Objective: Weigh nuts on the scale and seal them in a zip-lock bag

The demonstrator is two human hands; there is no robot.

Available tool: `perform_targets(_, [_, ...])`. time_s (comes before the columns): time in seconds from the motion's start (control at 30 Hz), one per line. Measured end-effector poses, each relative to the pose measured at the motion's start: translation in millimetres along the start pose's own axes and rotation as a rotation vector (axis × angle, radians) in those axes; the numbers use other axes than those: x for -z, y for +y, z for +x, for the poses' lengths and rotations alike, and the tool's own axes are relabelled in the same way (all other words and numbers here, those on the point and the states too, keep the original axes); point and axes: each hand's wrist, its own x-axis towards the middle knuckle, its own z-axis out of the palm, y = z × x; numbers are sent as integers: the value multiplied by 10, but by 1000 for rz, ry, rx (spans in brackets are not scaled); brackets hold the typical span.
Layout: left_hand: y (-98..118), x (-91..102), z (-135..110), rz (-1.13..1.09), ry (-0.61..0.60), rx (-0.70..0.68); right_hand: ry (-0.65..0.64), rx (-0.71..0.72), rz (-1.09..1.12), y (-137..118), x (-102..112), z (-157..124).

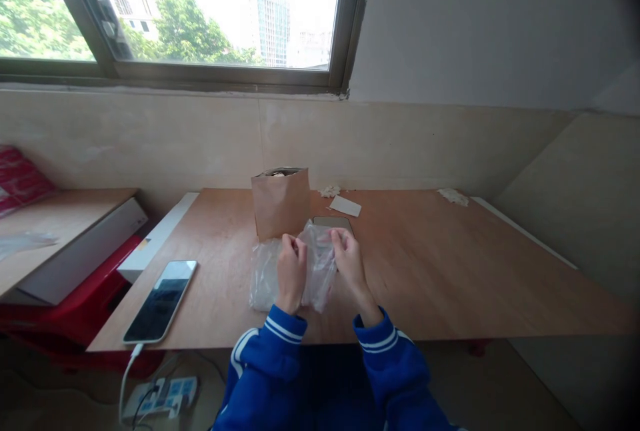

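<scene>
Between both hands [320, 264], clear plastic bag [315, 271], pinched at its top edge.

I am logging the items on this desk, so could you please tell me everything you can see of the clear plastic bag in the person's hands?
The clear, crinkled plastic bag is thin, see-through film, creased and bunched. It is held above the brown wooden table, just in front of the upright brown paper bag. The left hand and the right hand each pinch its upper edge, one at each side, while its lower part droops onto the tabletop. Whether anything is inside cannot be told.
</scene>
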Motion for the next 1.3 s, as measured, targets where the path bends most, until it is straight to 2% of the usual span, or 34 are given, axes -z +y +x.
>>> perform_targets(0.07, [35,124,0,33,43,71,-33,-49,72,68,-52,48])
perform_targets(0.17, [33,361,36,267,80,100,-143,-82,176,226,-43,141])
perform_targets(0.23, [-3,515,71,463,103,117,-62,-88,196,376,53,198])
perform_targets(0.3, [-66,642,106,622,84,151,123,-67,125,550,211,223])
perform_targets(0.37, [-147,728,136,703,23,188,248,17,-66,721,393,199])
perform_targets(0.4, [-187,752,149,724,12,186,254,71,-177,796,479,169])
perform_targets(0.47, [-243,762,170,779,50,81,188,162,-374,918,615,90])
perform_targets(0.57, [-224,684,182,944,173,-203,80,201,-552,1029,720,-1])
perform_targets(0.63, [-162,584,165,1032,129,-309,55,208,-618,1062,738,-16])
perform_targets(0.7, [-131,466,125,1088,-35,-366,27,227,-666,1064,731,-9])
perform_targets(0.77, [-187,362,74,1145,-218,-409,-15,243,-745,1032,709,-13])
perform_targets(0.9, [-516,275,1,1257,-415,-322,-111,212,-1052,867,656,-110])
perform_targets(1.03, [-757,295,1,1302,-474,-261,-242,125,-1315,640,604,-199])
perform_targets(1.17, [-787,307,12,1326,-479,-250,-392,7,-1463,448,554,-193])
perform_targets(1.3, [-796,308,5,1328,-466,-253,-454,-86,-1478,325,517,-176])
